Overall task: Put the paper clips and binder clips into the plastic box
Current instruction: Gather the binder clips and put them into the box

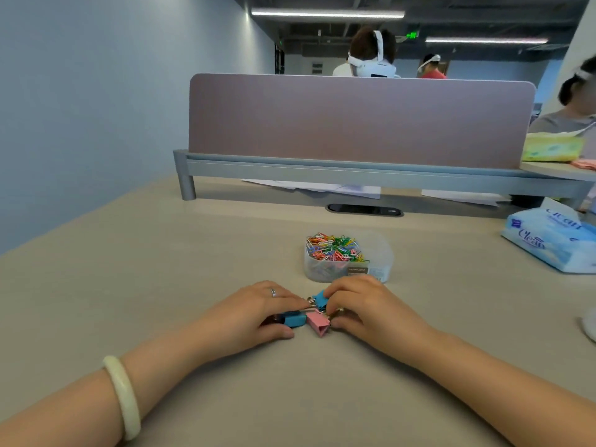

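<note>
Both my hands lie low on the pale beige surface, near its front edge, cupped around a small heap of binder clips. My left hand (258, 312) curls over a bright blue metal binder clip (294, 319), the fingers bent down around it. My right hand (361, 306) closes narrowly on a second blue binder clip (321, 298), while a pale pink metal binder clip (317, 323) lies between the two hands, touching my right thumb. Whether either grip truly holds its clip or only rests on it, I cannot tell; more clips may be hidden under my palms.

Just beyond my right hand, further toward the back edge of the surface, stands the clear plastic box (382, 253). Its left part is already heaped with thin multicoloured wire paper clips (335, 248), some reaching the rim.

My worries, judged from this:
- Gathering several clips at once, I could let one slip out as I lift, since their wire handles stick out and tangle.
- Dropping clips onto the full heap may spill paper clips over the rim.
- My right hand is close to the light box and could knock it.
</note>
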`<act>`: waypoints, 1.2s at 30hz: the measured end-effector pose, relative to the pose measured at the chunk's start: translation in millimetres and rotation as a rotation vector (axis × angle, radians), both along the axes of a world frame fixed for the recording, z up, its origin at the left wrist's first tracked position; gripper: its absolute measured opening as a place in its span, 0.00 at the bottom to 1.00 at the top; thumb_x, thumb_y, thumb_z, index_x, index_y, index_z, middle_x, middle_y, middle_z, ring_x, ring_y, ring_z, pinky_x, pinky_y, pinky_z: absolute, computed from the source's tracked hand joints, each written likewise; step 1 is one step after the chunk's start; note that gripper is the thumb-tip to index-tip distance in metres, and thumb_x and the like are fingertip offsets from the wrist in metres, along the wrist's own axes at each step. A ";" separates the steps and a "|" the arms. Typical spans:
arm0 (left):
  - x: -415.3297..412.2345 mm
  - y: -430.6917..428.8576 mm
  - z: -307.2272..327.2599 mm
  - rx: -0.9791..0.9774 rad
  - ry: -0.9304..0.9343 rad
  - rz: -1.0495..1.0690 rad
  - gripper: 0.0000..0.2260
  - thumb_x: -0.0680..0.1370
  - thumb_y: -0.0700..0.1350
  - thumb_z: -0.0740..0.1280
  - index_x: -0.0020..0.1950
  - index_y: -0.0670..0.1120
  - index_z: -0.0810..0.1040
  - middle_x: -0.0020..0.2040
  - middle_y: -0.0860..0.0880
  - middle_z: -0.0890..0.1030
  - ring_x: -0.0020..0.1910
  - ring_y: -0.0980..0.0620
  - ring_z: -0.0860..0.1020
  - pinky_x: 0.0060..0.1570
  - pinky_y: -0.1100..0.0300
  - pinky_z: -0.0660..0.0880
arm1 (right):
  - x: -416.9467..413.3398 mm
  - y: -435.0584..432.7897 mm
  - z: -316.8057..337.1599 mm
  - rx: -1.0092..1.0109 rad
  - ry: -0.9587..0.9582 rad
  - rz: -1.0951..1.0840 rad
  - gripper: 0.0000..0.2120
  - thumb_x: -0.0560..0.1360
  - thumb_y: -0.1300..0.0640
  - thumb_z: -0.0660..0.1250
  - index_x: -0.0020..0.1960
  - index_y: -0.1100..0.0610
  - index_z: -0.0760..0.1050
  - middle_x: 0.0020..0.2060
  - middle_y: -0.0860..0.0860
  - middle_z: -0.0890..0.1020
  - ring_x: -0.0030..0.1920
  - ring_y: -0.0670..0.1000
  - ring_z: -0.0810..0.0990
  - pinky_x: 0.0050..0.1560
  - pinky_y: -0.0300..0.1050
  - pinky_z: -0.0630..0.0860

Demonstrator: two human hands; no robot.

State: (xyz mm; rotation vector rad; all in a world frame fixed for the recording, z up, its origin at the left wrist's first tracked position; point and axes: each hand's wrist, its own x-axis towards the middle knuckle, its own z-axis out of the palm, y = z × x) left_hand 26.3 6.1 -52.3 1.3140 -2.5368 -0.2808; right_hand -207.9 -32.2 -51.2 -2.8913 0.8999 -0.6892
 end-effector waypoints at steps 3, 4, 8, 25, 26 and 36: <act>-13.2 -4.1 5.4 0.003 0.061 -0.003 0.22 0.71 0.60 0.63 0.63 0.56 0.71 0.59 0.56 0.77 0.58 0.60 0.71 0.62 0.64 0.67 | -19.4 4.7 0.6 0.069 -0.043 -0.051 0.09 0.68 0.46 0.64 0.40 0.51 0.77 0.46 0.46 0.81 0.48 0.48 0.78 0.52 0.37 0.68; -15.7 -6.0 5.9 0.007 0.096 -0.002 0.22 0.70 0.61 0.62 0.62 0.55 0.73 0.58 0.56 0.78 0.56 0.61 0.72 0.60 0.64 0.68 | -24.6 4.3 0.1 0.091 -0.064 -0.073 0.08 0.68 0.47 0.66 0.40 0.52 0.77 0.47 0.46 0.81 0.49 0.47 0.78 0.53 0.36 0.68; -20.1 -6.1 9.4 0.010 0.238 0.055 0.21 0.68 0.64 0.58 0.54 0.55 0.78 0.51 0.57 0.81 0.50 0.60 0.75 0.54 0.60 0.72 | -33.8 1.6 2.0 0.268 -0.238 -0.123 0.03 0.68 0.54 0.71 0.38 0.52 0.77 0.47 0.44 0.78 0.50 0.41 0.76 0.52 0.34 0.71; -34.5 19.5 27.0 0.387 1.182 0.306 0.10 0.78 0.50 0.56 0.44 0.44 0.69 0.39 0.43 0.84 0.38 0.49 0.82 0.36 0.62 0.79 | -36.3 17.8 31.9 0.504 -0.423 -0.256 0.09 0.70 0.63 0.70 0.41 0.50 0.77 0.36 0.51 0.80 0.31 0.44 0.77 0.39 0.42 0.76; -36.9 21.5 28.4 0.413 1.192 0.301 0.10 0.77 0.51 0.55 0.44 0.44 0.68 0.36 0.42 0.83 0.34 0.47 0.81 0.33 0.61 0.79 | -35.0 19.8 31.6 0.507 -0.404 -0.254 0.09 0.69 0.63 0.71 0.41 0.49 0.77 0.36 0.49 0.80 0.32 0.44 0.76 0.39 0.41 0.76; -34.5 15.5 19.9 0.247 0.748 0.404 0.08 0.74 0.43 0.67 0.35 0.51 0.77 0.21 0.55 0.74 0.20 0.59 0.66 0.21 0.64 0.64 | -11.7 31.5 18.6 0.464 -0.276 -0.167 0.10 0.69 0.59 0.71 0.49 0.52 0.78 0.36 0.43 0.76 0.37 0.41 0.74 0.38 0.30 0.71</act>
